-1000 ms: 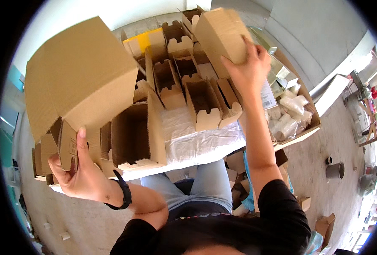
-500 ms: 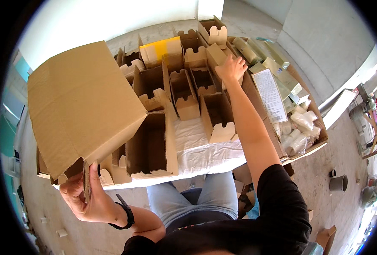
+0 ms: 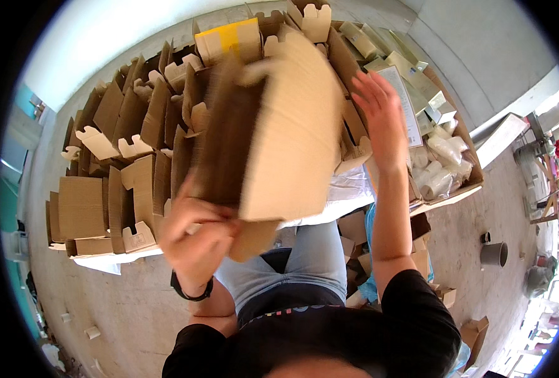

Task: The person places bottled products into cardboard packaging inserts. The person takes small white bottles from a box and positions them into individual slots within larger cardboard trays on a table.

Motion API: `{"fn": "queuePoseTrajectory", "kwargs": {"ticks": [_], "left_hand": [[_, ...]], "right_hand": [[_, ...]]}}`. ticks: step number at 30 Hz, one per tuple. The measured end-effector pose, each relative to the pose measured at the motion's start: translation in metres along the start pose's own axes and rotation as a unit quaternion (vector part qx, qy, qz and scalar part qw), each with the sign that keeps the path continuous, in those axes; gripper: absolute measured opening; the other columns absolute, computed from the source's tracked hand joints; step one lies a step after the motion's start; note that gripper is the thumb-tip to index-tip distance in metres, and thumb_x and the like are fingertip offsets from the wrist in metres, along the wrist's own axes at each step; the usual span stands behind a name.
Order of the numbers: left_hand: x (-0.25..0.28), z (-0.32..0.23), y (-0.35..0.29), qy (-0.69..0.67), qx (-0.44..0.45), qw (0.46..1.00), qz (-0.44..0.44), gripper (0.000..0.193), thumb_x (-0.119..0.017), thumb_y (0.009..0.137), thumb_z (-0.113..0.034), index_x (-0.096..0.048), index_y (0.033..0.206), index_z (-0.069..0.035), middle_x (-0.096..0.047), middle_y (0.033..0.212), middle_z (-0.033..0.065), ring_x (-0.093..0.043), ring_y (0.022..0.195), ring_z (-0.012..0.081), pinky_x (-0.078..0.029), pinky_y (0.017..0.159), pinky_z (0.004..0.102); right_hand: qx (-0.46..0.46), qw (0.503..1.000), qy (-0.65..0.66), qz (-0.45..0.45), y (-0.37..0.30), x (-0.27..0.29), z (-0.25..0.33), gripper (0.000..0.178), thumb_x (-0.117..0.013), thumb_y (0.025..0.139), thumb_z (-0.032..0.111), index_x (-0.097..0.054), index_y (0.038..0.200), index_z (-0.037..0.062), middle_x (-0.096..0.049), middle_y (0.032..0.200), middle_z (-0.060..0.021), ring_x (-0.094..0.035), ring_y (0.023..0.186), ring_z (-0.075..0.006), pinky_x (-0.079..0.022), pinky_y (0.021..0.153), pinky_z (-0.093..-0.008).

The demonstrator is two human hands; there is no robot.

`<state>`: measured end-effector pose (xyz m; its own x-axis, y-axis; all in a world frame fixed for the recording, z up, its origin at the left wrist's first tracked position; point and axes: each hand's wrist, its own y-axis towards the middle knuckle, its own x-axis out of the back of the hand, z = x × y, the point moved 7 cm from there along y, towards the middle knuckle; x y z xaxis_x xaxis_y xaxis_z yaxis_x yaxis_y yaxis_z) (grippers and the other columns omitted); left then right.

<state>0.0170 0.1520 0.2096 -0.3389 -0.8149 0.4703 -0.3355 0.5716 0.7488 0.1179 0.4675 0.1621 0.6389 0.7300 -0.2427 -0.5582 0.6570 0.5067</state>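
Note:
A brown cardboard box (image 3: 295, 142), blurred by motion, hangs tilted in front of me over the middle of the table. My left hand (image 3: 197, 233) grips it by its lower left edge, fingers closed around the cardboard. To the right of the box my right hand (image 3: 383, 120) is raised with its fingers stretched out and nothing in them. It appears apart from the box, close to a pale printed carton (image 3: 412, 126). The lifted box hides much of the middle row of boxes behind it.
Many open cardboard boxes (image 3: 81, 205) stand in rows at the left. One at the back carries a yellow strip (image 3: 229, 39). At the right, a large carton (image 3: 448, 200) holds flat packs and clear plastic bags (image 3: 440, 183). A grey bucket (image 3: 494, 254) stands on the floor.
My left hand has swung the cardboard box from the left to the middle and turned it. My right hand has left the small box at the back and opened beside the lifted box.

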Motion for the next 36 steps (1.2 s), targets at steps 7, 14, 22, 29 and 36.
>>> {"fn": "queuePoseTrajectory", "kwargs": {"ticks": [7, 14, 22, 29, 36], "left_hand": [[-0.087, 0.006, -0.027, 0.02, -0.059, 0.989, 0.135, 0.008, -0.065, 0.07, -0.001, -0.057, 0.07, -0.003, -0.057, 0.076, 0.0058, -0.061, 0.07, 0.0227, -0.048, 0.102, 0.0464], [-0.114, 0.037, -0.042, 0.076, -0.011, 0.996, 0.043, 0.009, -0.062, 0.073, 0.003, -0.061, 0.08, -0.002, -0.062, 0.102, 0.0091, -0.061, 0.106, 0.0291, -0.048, 0.101, 0.0407], [-0.124, 0.016, -0.049, 0.18, 0.013, 0.98, 0.083, 0.05, -0.058, 0.073, 0.011, -0.066, 0.117, -0.012, -0.044, 0.143, 0.0126, -0.04, 0.134, 0.0366, -0.046, 0.097, 0.0395], [-0.15, 0.019, -0.099, 0.04, 0.094, 0.992, 0.074, 0.045, -0.058, 0.087, -0.002, -0.057, 0.13, -0.012, -0.027, 0.15, 0.0255, -0.027, 0.139, 0.0451, -0.029, 0.11, 0.0502], [-0.156, 0.028, -0.124, -0.024, 0.113, 0.993, 0.038, 0.039, -0.058, 0.091, -0.01, -0.057, 0.13, -0.008, -0.022, 0.153, 0.0249, -0.021, 0.142, 0.0438, -0.02, 0.114, 0.0509]], "right_hand": [[-0.158, 0.987, 0.018, -0.025, -0.126, 0.05, -0.01, 0.079, -0.038, 0.094, 0.063, -0.04, 0.14, -0.0014, -0.054, 0.13, -0.0195, -0.044, 0.128, -0.0282, -0.028, 0.11, -0.0418], [-0.122, 0.972, 0.037, -0.198, -0.189, 0.043, -0.077, 0.007, -0.064, 0.09, 0.004, -0.058, 0.093, 0.0038, -0.063, 0.103, -0.0063, -0.057, 0.092, -0.0129, -0.042, 0.09, -0.0272], [0.0, 0.96, -0.039, -0.277, -0.191, 0.035, -0.094, 0.021, -0.063, 0.089, -0.002, -0.048, 0.077, 0.0064, -0.054, 0.081, -0.001, -0.049, 0.073, -0.0083, -0.042, 0.069, -0.022], [0.036, 0.953, -0.125, -0.272, -0.199, 0.025, -0.107, 0.021, -0.059, 0.089, -0.005, -0.044, 0.077, 0.0043, -0.052, 0.083, -0.0055, -0.05, 0.076, -0.0117, -0.044, 0.068, -0.0235], [0.113, 0.935, -0.206, -0.264, -0.191, 0.02, -0.07, 0.023, -0.056, 0.087, -0.01, -0.043, 0.074, 0.0036, -0.05, 0.082, -0.0068, -0.05, 0.076, -0.0145, -0.045, 0.074, -0.0258]]}}
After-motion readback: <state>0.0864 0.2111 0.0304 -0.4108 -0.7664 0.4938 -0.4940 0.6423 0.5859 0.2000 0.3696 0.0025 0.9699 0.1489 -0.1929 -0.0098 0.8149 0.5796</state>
